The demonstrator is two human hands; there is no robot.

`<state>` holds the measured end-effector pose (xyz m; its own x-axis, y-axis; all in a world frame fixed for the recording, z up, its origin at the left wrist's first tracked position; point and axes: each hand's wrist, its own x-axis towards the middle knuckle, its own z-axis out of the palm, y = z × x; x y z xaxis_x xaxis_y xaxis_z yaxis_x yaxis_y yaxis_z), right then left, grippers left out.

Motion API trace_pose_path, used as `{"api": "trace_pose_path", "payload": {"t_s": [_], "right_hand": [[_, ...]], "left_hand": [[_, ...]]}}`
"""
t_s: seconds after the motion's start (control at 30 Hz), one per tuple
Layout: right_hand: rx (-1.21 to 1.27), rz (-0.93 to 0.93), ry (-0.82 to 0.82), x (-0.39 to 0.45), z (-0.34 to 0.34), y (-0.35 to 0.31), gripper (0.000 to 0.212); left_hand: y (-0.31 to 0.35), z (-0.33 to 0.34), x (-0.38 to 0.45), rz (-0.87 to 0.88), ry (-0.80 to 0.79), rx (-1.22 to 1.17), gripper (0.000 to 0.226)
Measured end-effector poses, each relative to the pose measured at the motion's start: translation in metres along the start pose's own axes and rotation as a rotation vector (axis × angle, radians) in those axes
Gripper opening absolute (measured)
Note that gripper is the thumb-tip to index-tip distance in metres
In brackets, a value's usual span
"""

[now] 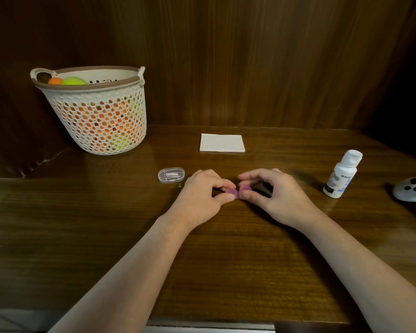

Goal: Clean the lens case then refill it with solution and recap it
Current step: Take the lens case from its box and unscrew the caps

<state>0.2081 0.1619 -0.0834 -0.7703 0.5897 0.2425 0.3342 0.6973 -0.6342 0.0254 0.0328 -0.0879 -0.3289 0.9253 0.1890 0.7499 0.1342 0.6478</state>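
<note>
A small purple lens case [238,191] with two round caps lies on the wooden table [226,260] in the middle. My left hand [202,198] pinches its left cap between thumb and fingers. My right hand [271,195] pinches the right cap the same way. Most of the case is hidden by my fingertips. A white solution bottle [341,174] with its cap on stands to the right, apart from my hands. A folded white tissue [222,143] lies flat farther back.
A clear oval box [171,174] holding small tweezers sits just left of my left hand. A white mesh basket [94,109] of orange and green balls stands at the back left. A grey controller [413,191] lies at the right edge. Wood panels wall the back.
</note>
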Motion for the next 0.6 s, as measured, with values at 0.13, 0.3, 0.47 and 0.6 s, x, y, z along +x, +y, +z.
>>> {"api": "trace_pose_path", "payload": {"t_s": [0.13, 0.3, 0.47, 0.6], "right_hand": [[0.110, -0.006, 0.192, 0.001, -0.003, 0.007, 0.025], [0.064, 0.093, 0.322, 0.004, -0.010, 0.022, 0.014], [0.103, 0.131, 0.331, 0.003, -0.009, 0.024, 0.027], [0.111, 0.159, 0.334, 0.006, -0.008, 0.029, 0.030]], "left_hand": [[0.000, 0.000, 0.000, -0.008, -0.004, -0.012, 0.026], [0.001, 0.001, -0.001, -0.010, -0.003, -0.005, 0.025], [0.000, 0.001, -0.001, 0.002, 0.005, -0.014, 0.025], [-0.001, 0.001, -0.002, 0.005, 0.007, -0.017, 0.024]]}}
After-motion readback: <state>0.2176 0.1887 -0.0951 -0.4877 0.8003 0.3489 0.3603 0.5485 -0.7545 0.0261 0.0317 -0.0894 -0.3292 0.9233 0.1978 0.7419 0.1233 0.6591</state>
